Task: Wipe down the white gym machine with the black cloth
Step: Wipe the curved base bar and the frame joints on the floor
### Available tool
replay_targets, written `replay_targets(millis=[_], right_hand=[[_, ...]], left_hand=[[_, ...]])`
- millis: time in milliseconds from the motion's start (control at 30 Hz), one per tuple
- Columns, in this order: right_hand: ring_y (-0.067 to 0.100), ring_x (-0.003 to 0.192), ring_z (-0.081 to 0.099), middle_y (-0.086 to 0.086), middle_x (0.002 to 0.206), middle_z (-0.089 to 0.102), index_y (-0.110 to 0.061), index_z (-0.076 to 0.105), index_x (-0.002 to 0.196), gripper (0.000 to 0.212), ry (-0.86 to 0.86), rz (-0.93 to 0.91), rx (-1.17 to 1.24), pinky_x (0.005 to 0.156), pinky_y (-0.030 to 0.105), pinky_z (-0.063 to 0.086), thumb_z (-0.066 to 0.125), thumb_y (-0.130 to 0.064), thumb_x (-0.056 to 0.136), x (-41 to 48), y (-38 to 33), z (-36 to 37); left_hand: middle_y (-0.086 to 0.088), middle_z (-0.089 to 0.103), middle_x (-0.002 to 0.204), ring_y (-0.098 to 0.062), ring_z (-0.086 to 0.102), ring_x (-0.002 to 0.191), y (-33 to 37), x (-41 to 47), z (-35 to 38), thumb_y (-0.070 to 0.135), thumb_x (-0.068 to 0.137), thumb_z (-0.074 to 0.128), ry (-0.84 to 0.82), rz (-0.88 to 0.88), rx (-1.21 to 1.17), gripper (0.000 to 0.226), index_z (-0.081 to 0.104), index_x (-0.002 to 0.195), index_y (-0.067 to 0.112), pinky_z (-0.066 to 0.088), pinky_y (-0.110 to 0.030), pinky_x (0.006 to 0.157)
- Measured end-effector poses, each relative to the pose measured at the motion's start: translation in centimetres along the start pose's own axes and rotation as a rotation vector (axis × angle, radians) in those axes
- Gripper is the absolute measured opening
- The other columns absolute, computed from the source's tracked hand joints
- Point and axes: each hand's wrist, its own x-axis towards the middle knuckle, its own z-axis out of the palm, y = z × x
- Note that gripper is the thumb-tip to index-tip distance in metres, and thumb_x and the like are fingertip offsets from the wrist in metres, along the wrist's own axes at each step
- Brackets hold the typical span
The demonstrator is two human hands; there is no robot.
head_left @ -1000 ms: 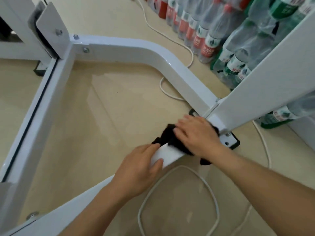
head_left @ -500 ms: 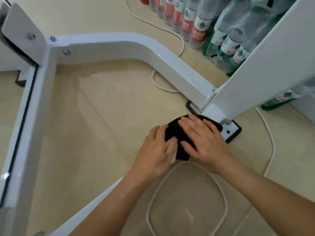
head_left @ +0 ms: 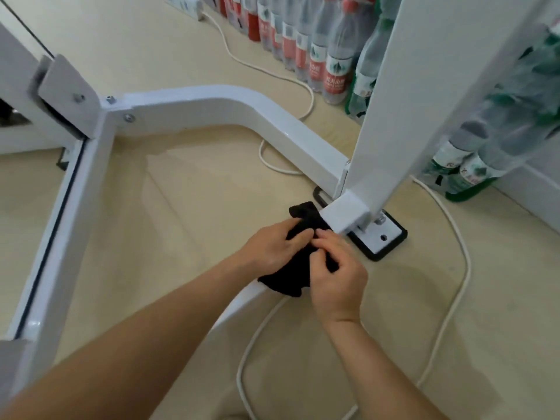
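Both hands meet on the black cloth [head_left: 292, 278], which is bunched over a low bar of the white gym machine [head_left: 212, 107].

Left hand [head_left: 271, 248]: fingers curled over the cloth's upper fold, grasping it from the left.

Right hand [head_left: 338, 275]: thumb and fingers bent, pinching the cloth's right edge. The fingertips of the two hands are almost touching.

Cloth position: one corner sticks out just beyond the left fingertips, against the square end of the bar. A second lobe hangs below the left palm, draped over the bar's edge. The bar runs back under the left forearm.

Surroundings, taken from the hands:
- The upright post [head_left: 391, 116] rises just beyond the right fingertips, tilted in this wide-angle view.
- The foot plate [head_left: 383, 237], white with a black rim, lies flat on the floor just beyond and to the right of the right hand.
- The white cable [head_left: 460, 253] curves along the floor to the right of the right hand, and another loop passes under the right forearm.
- The side rail [head_left: 60, 222] lies well left of the left forearm.
- The row of water bottles [head_left: 333, 68] stands far beyond the hands.
- The power strip [head_left: 185, 1] is farther off still, cut by the top edge.
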Motion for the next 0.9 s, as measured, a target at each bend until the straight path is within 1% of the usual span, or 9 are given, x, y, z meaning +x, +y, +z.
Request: replay_targets(millis=[67,133,200,367,500,567,700,800,900], right_hand=[[0.017,0.105,0.063,-0.008,0.106,0.066,-0.019,0.067,0.107,0.023,0.155,0.462,0.143,0.092,0.038,0.053,0.062,-0.011,0.087,1.0,-0.5,-0.6],[0.023,0.099,0.065,0.0,0.103,0.068,-0.017,0.066,0.105,0.014,-0.036,0.895,0.404,0.085,0.042,0.057,0.063,-0.022,0.092,1.8,-0.6,-0.9],[0.024,0.095,0.066,0.006,0.101,0.07,-0.016,0.067,0.104,0.016,-0.21,1.097,0.607,0.079,0.041,0.058,0.06,-0.028,0.097,2.1,-1.2,-1.6],[0.02,0.084,0.065,0.001,0.088,0.068,-0.017,0.063,0.083,0.01,-0.173,0.539,0.113,0.083,0.038,0.055,0.073,-0.018,0.085,4.4,-2.4,-1.9],[0.009,0.081,0.049,0.002,0.107,0.057,-0.019,0.066,0.099,0.013,-0.3,0.175,-0.139,0.08,0.018,0.04,0.069,-0.025,0.089,4.6,-4.1,-1.1],[0.012,0.084,0.048,0.004,0.111,0.054,-0.02,0.066,0.106,0.021,-0.463,0.141,-0.28,0.079,0.02,0.039,0.065,-0.033,0.09,4.8,-3.9,-0.9],[0.017,0.064,0.056,-0.001,0.067,0.06,-0.018,0.058,0.067,0.028,-0.668,0.172,-0.371,0.052,0.027,0.039,0.063,-0.035,0.088,6.4,-5.1,-1.0],[0.017,0.06,0.058,0.0,0.063,0.062,-0.008,0.062,0.073,0.034,-0.401,0.247,-0.124,0.053,0.029,0.044,0.062,-0.037,0.091,7.3,-6.9,0.5],[0.021,0.058,0.066,0.009,0.071,0.07,-0.006,0.064,0.08,0.031,-0.216,0.435,0.088,0.06,0.04,0.056,0.058,-0.033,0.094,8.6,-7.9,2.8]], left_hand=[[0.0,0.061,0.128,-0.021,0.057,0.115,0.5,-0.4,-0.1,0.047,0.1,0.044,-0.046,-0.061,0.088,0.05,0.041,0.144,0.024,0.042,-0.028,0.091],[0.0,0.061,0.127,-0.021,0.057,0.115,1.1,-0.4,-0.2,0.043,0.1,0.047,-0.067,-0.138,0.12,0.047,0.041,0.143,0.024,0.042,-0.029,0.094],[0.0,0.063,0.123,-0.022,0.058,0.116,1.7,-0.4,-0.3,0.036,0.099,0.051,-0.045,-0.19,0.101,0.037,0.05,0.135,0.024,0.043,-0.034,0.1],[0.003,0.063,0.129,-0.018,0.055,0.119,2.1,-0.8,0.8,0.018,0.094,0.059,0.195,-0.119,0.094,0.048,0.049,0.14,0.027,0.037,-0.022,0.093],[0.008,0.066,0.123,-0.01,0.058,0.113,1.2,-0.9,1.2,0.005,0.085,0.063,0.409,0.012,-0.094,0.055,0.055,0.133,0.029,0.036,-0.012,0.088],[0.011,0.068,0.115,-0.008,0.061,0.109,0.6,-0.6,0.5,0.002,0.083,0.062,0.467,0.033,-0.201,0.048,0.064,0.122,0.03,0.042,-0.017,0.096],[0.019,0.071,0.097,-0.004,0.066,0.1,0.6,1.1,-2.9,-0.007,0.08,0.062,0.624,0.153,-0.532,0.049,0.068,0.095,0.039,0.051,-0.035,0.099],[0.007,0.072,0.108,-0.008,0.065,0.107,2.6,3.8,-6.2,-0.008,0.079,0.061,0.64,0.351,-0.605,0.05,0.067,0.109,0.03,0.051,-0.038,0.1],[0.003,0.062,0.13,-0.011,0.055,0.123,5.0,7.4,-9.1,-0.002,0.075,0.064,0.534,0.555,-0.318,0.062,0.056,0.132,0.021,0.041,-0.033,0.109]])
